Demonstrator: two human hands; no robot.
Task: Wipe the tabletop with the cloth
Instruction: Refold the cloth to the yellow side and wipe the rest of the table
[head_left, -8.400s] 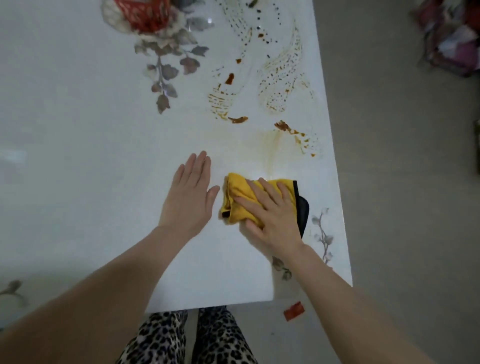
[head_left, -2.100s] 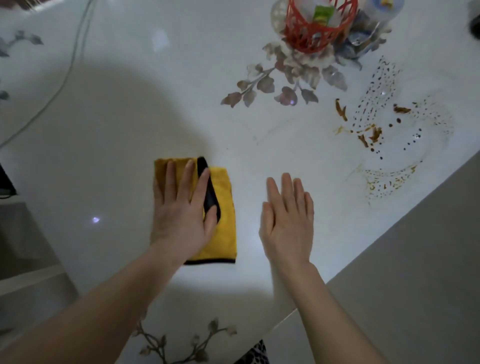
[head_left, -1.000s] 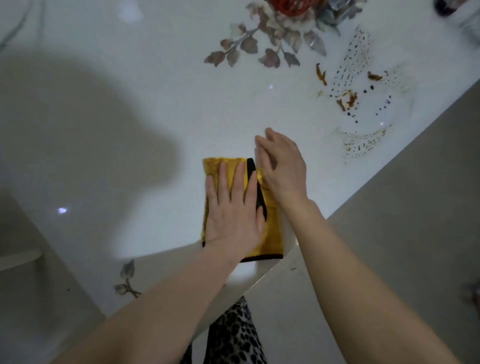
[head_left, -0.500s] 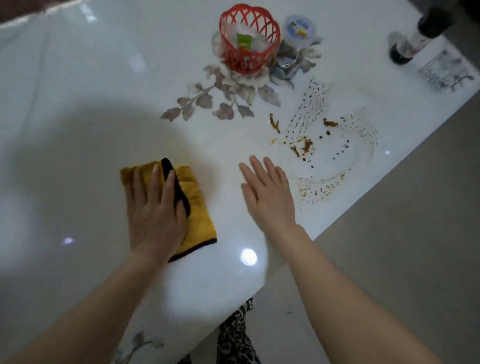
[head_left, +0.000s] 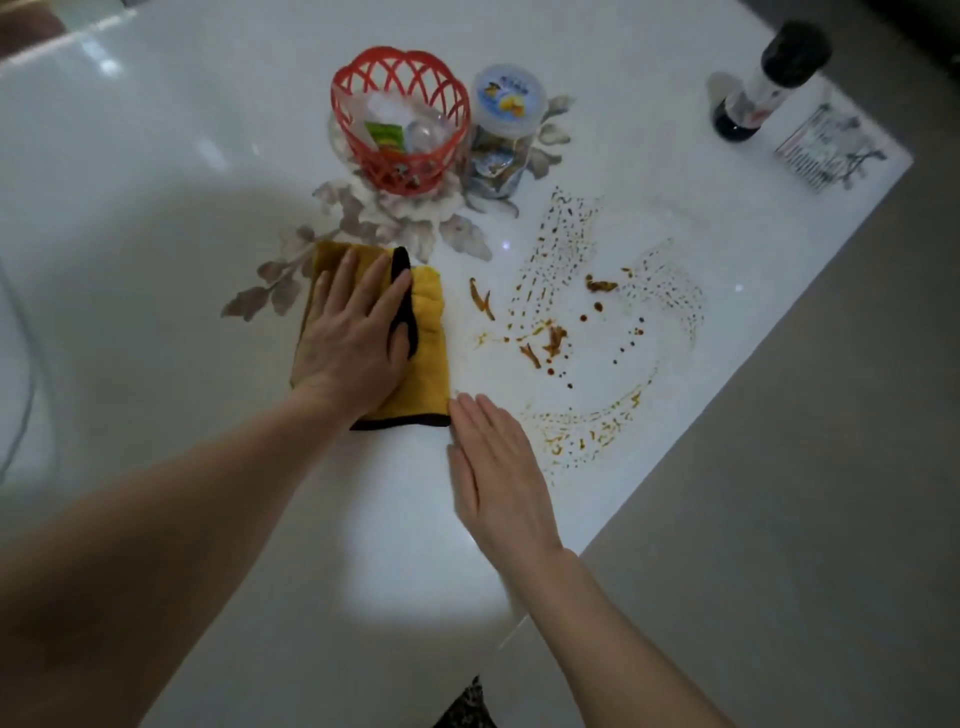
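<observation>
A folded yellow cloth (head_left: 428, 338) with a black edge lies on the glossy white tabletop (head_left: 156, 218). My left hand (head_left: 353, 332) presses flat on top of it, fingers spread and pointing away from me. My right hand (head_left: 498, 478) rests flat on the bare table just right of the cloth's near corner, fingertips touching that corner, holding nothing. Brown sauce smears and dotted streaks (head_left: 550, 338) cover the table just right of the cloth.
A red lattice basket (head_left: 400, 119) with small packets and a lidded plastic jar (head_left: 506, 124) stand beyond the cloth. A dark-capped bottle (head_left: 763, 83) stands at the far right corner. The table's right edge (head_left: 727, 384) runs diagonally beside grey floor.
My left hand has pushed the cloth forward and to the right, toward the basket and the stains. My right hand now lies closer to me, by the cloth's near corner.
</observation>
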